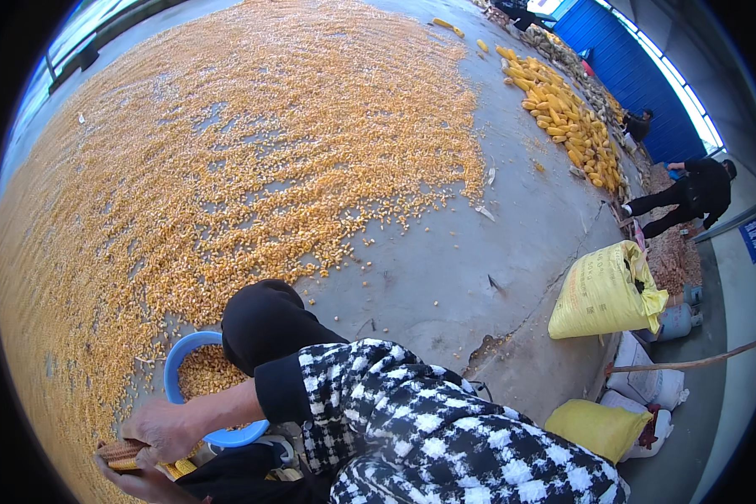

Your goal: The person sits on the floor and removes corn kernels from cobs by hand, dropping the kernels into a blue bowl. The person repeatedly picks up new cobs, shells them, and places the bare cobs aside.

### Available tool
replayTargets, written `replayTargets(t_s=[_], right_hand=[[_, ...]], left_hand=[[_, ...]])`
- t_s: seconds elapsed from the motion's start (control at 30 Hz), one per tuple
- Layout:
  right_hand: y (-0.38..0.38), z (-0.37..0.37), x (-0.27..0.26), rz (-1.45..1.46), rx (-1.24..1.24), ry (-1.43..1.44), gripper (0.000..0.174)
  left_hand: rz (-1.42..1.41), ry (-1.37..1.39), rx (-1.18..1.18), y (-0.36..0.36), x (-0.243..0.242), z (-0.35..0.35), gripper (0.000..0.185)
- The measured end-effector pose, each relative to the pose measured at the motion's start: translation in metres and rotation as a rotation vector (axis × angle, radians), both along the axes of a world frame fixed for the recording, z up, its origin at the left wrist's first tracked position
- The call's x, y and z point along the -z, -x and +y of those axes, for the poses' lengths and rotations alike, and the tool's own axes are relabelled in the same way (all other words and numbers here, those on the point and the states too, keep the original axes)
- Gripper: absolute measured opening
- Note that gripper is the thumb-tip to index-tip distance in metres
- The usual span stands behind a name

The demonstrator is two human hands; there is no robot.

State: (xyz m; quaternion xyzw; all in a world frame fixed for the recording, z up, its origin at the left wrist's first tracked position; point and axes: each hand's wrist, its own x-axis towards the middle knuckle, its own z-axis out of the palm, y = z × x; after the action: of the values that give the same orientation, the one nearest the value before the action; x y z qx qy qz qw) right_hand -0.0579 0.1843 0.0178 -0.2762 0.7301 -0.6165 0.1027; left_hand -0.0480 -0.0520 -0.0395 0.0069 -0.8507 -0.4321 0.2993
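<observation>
At the lower left, my right hand (pixel 171 429) is closed over a reddish-brown, partly bare corn cob (pixel 121 451). Yellow kernels show along the cob's lower side. My left hand (pixel 143 486) is beneath, its fingers around the same cob from below, partly cut off by the frame edge. Part of a yellow corn cob (pixel 180 468) shows beside the two hands; what supports it is hidden. Under my right forearm stands a blue plastic basin (pixel 172 365) with loose corn kernels (pixel 209 372) in it. My black-trousered knee (pixel 271 321) covers part of its rim.
Corn kernels (pixel 302 126) are spread widely over the concrete floor (pixel 516 252). Whole corn cobs (pixel 561 116) lie heaped at the upper right. A full yellow woven sack (pixel 595 293), a wooden pole (pixel 687 364) and more sacks (pixel 595 428) stand at right. Several people are farther off.
</observation>
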Motion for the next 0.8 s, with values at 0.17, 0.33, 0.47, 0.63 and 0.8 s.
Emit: replayTargets(t_s=[0.17,0.33,0.47,0.63,0.8], right_hand=[[-0.011,0.004,-0.01,-0.163,-0.094,0.016,0.043],[-0.017,-0.003,-0.011,-0.16,-0.016,0.05,0.037],[-0.01,-0.013,-0.006,-0.162,0.002,0.087,0.031],[0.005,-0.024,0.01,-0.001,-0.04,-0.001,0.029],[0.013,-0.034,0.032,-0.109,0.156,0.155,0.033]], left_hand=[[-0.009,-0.494,0.001,0.002,-0.004,0.011,0.046],[-0.067,-0.47,-0.104,0.007,-0.016,0.017,0.043],[-0.211,-0.926,-0.111,0.017,-0.031,0.017,0.046],[-0.07,-0.467,0.075,0.007,-0.034,0.02,0.048],[-0.145,-0.617,-0.052,-0.001,-0.032,0.014,0.043]])
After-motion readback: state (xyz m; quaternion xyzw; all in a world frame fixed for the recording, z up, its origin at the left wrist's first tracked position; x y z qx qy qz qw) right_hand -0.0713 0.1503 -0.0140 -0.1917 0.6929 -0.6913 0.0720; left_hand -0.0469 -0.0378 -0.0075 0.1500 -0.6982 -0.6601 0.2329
